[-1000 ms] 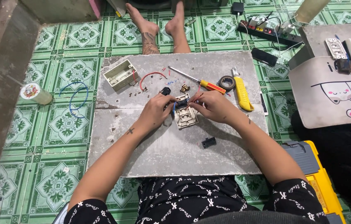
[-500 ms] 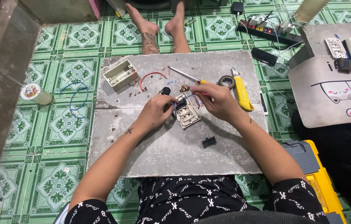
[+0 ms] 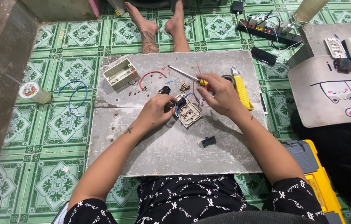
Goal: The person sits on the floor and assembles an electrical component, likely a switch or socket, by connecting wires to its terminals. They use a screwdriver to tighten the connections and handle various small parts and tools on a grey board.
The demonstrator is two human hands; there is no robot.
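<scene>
My left hand point(image 3: 157, 111) holds a beige switch frame point(image 3: 189, 114) steady on the grey slab point(image 3: 175, 149), its fingers at a black switch module on the frame's left edge. My right hand point(image 3: 219, 94) is shut on a screwdriver point(image 3: 184, 74) with a yellow handle; the metal shaft points up and to the left, above the slab. Blue and red wires point(image 3: 195, 93) run out of the frame between my hands. A loose black module point(image 3: 208, 141) lies on the slab below the frame.
A beige wall box point(image 3: 119, 74), a red wire loop point(image 3: 150, 76), small screws and a yellow utility knife point(image 3: 242, 92) lie on the slab. Another person's bare feet point(image 3: 159, 25) rest beyond it. A power strip point(image 3: 269, 33), a cup point(image 3: 34, 92) and a yellow toolbox point(image 3: 318, 178) surround it.
My right hand has picked the screwdriver up off the slab and raised it, moving up and right from the frame. My left hand stays on the switch frame.
</scene>
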